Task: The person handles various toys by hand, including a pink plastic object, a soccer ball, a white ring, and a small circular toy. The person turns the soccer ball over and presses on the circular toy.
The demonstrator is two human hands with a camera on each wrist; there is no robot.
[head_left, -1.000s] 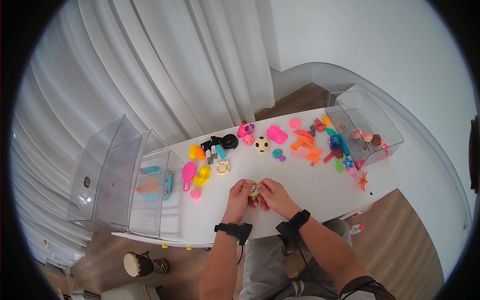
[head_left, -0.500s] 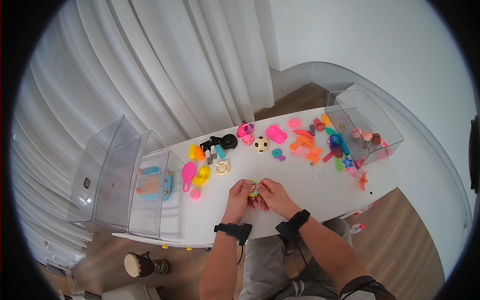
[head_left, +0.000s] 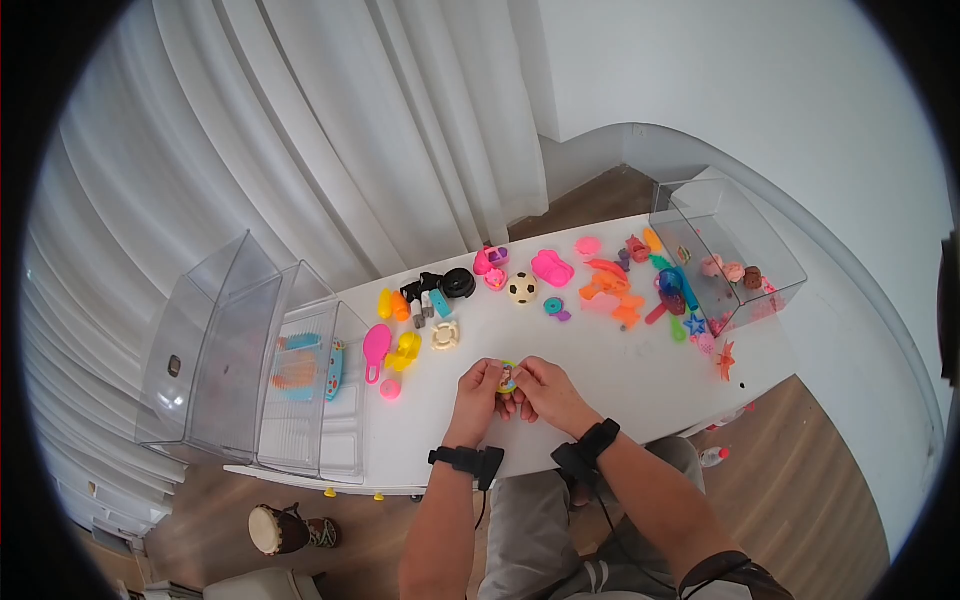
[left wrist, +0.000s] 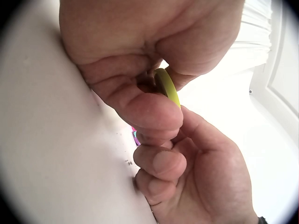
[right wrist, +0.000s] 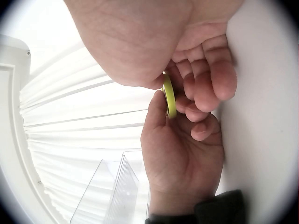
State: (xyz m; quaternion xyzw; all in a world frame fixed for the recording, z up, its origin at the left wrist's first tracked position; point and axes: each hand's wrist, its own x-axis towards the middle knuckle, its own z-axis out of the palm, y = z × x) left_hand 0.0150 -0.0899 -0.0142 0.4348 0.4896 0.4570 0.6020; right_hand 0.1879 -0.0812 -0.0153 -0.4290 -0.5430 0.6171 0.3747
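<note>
Close over the front of the white table [head_left: 590, 400], both hands hold a small round disc [head_left: 508, 377] with a yellow-green rim and a colourful picture on its face. My left hand [head_left: 477, 392] pinches its left side, thumb on top and fingers beneath. From the other side my right hand [head_left: 552, 392] grips it the same way. In the left wrist view the disc's green edge [left wrist: 169, 87] stands between thumb and fingers. The right wrist view shows that rim [right wrist: 169, 95] edge-on, with the fingertips of both hands close together under it. Much of its underside is hidden by fingers.
A soccer ball [head_left: 523, 289], a cream ring [head_left: 445, 335], a pink hand mirror shape [head_left: 377, 345] and orange toys [head_left: 612, 290] lie beyond the hands. Clear boxes stand at the left [head_left: 290, 370] and right [head_left: 770, 300]. A drum [head_left: 275, 528] is on the floor.
</note>
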